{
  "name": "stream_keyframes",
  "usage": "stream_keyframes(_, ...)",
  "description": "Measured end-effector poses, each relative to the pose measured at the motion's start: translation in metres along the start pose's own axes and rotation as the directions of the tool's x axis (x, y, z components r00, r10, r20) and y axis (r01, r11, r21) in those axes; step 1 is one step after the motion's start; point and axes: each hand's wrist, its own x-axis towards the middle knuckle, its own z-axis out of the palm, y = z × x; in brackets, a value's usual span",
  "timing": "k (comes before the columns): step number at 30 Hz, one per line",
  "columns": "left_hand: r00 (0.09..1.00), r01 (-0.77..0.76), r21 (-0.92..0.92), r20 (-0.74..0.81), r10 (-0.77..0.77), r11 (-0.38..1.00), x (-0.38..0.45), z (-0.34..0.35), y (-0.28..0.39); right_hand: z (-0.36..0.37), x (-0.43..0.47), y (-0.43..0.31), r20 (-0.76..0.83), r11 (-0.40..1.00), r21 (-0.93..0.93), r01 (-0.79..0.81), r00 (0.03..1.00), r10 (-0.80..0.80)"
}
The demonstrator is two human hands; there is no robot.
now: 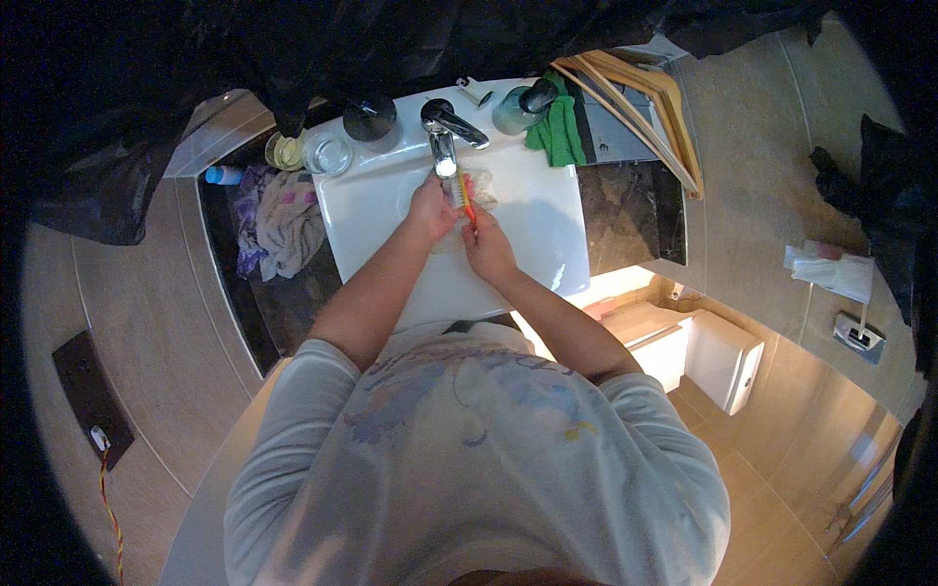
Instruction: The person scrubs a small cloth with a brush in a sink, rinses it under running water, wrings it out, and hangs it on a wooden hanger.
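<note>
Both hands are over the white sink basin, under the chrome faucet. My right hand is closed around the handle of an orange and yellow brush with pale bristles. The bristles face my left hand, which is held directly below the faucet spout, close against the brush. Whether my left hand grips something small cannot be told, as its fingers are partly hidden behind the faucet and brush. A faint brownish patch shows in the basin behind the hands.
Glass jars, a dark round container and a soap bottle stand along the sink's back. A green cloth hangs at its right corner. Crumpled towels lie left; wooden frames lean right.
</note>
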Motion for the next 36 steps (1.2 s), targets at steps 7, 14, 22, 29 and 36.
stream_keyframes(7,0.996,-0.079,0.025,-0.046,0.080,0.997,0.016,-0.011,-0.006,0.002,0.002,-0.007,-0.075,0.987,-0.015,0.162,0.984,-0.162)
stream_keyframes(14,0.998,-0.023,-0.058,0.050,0.026,0.998,0.004,0.011,0.001,-0.008,0.006,-0.003,-0.130,0.984,-0.123,0.129,0.981,-0.144)
stream_keyframes(22,0.969,-0.183,-0.011,0.168,0.182,0.983,0.003,-0.029,-0.005,-0.028,0.025,0.020,-0.163,0.992,-0.071,-0.103,0.983,0.090)
stream_keyframes(29,0.846,-0.382,0.866,0.188,0.499,0.323,-0.002,-0.058,-0.008,-0.046,0.041,0.032,-0.231,0.948,0.299,-0.108,0.956,0.182)
stream_keyframes(36,0.808,-0.254,0.808,0.479,0.342,-0.531,-0.050,-0.059,-0.023,-0.048,0.104,-0.017,0.162,0.615,0.683,-0.393,0.903,0.398)
